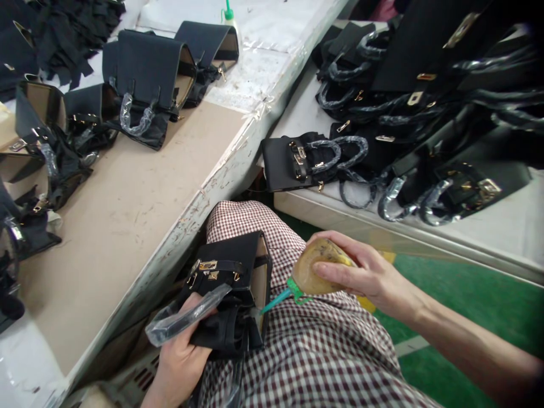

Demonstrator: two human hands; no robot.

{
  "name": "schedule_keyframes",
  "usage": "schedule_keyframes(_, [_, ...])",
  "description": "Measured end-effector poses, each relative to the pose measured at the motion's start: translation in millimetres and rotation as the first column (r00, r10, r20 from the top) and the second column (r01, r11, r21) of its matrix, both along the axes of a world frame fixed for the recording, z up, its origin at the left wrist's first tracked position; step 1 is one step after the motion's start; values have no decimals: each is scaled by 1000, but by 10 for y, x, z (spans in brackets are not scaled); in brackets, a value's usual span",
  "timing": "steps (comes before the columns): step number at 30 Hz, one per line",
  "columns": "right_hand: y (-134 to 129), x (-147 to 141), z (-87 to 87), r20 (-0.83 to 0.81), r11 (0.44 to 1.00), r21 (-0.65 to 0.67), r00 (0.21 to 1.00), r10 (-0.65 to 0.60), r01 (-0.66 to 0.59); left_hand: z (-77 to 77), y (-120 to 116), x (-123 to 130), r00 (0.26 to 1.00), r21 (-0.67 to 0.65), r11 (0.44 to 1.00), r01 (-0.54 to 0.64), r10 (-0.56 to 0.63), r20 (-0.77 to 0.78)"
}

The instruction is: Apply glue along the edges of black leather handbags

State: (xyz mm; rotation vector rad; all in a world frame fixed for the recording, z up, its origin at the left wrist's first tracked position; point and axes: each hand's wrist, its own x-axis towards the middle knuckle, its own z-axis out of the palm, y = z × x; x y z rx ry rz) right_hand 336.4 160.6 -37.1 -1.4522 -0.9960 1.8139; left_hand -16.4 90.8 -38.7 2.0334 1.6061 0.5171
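Presently, the right hand (361, 269) is closed around a yellowish squeeze bottle (310, 269), with the thumb laid along its near side and the other fingers mostly hidden behind it. The bottle is tilted, so its blue-green nozzle (276, 300) points down from this hand and toward the left one. The tip of the nozzle is at the open side of a black handbag (232, 249); whether it touches the bag, one cannot tell.

The handbag lies in the person's lap, on brown-and-white checked cloth (323, 340), just beyond and beside the left hand (182, 351). This hand is partly closed and has hold of the bag's near part, its fingers curled in behind a plastic-wrapped handle (191, 314); the fingertips are covered. A gold-coloured clasp (208, 265) sits on the strap of the bag, above the left hand.

To the left of this hand and farther forward stands a worktable (131, 192), where several similar black bags (144, 62) are placed, and at its far end a second bottle (228, 17) with a green nozzle. Beyond the right hand, on another table (501, 221), many black bags with wrapped handles lie close together, over a green floor (467, 317).
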Motion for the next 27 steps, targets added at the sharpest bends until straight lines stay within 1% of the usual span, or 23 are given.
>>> schedule_keyframes(2, [-33,-3,19,-47,999,-32,999,1,-3,-2,4,14,1000,-11,1000,-3,3,28])
schedule_keyframes(4, [-69,-10,51,-102,998,-65,995,13,-19,-24,-9,13,998,-49,998,-24,27,52])
schedule_keyframes(7, [-112,-43,113,-161,995,-92,987,11,-26,-60,-36,-18,989,-144,981,-130,139,54])
schedule_keyframes(9, [-131,-86,145,-186,995,-102,982,-19,0,-59,-30,-46,964,-223,945,-238,258,62])
schedule_keyframes(12, [-151,-184,154,-229,993,-100,969,-88,66,-4,27,-92,901,-347,866,-361,420,111])
schedule_keyframes(15, [-156,-304,130,-292,987,-69,943,-159,145,85,103,-154,836,-399,808,-434,526,158])
schedule_keyframes(17, [-144,-383,120,-343,979,-77,917,-203,187,141,138,-201,798,-413,794,-445,561,220])
schedule_keyframes(20, [-106,-492,133,-403,967,-123,879,-253,222,201,159,-261,703,-453,766,-456,623,344])
schedule_keyframes(21, [-91,-527,144,-409,966,-121,875,-257,227,213,158,-275,665,-465,753,-466,645,377])
schedule_keyframes(24, [-46,-630,186,-385,974,-52,896,-223,220,229,126,-293,549,-498,723,-479,690,472])
schedule_keyframes(26, [-18,-698,226,-371,979,8,910,-186,204,229,87,-280,442,-541,695,-474,719,537])
schedule_keyframes(27, [-7,-730,248,-374,981,30,912,-169,194,229,65,-268,379,-565,671,-480,740,557])
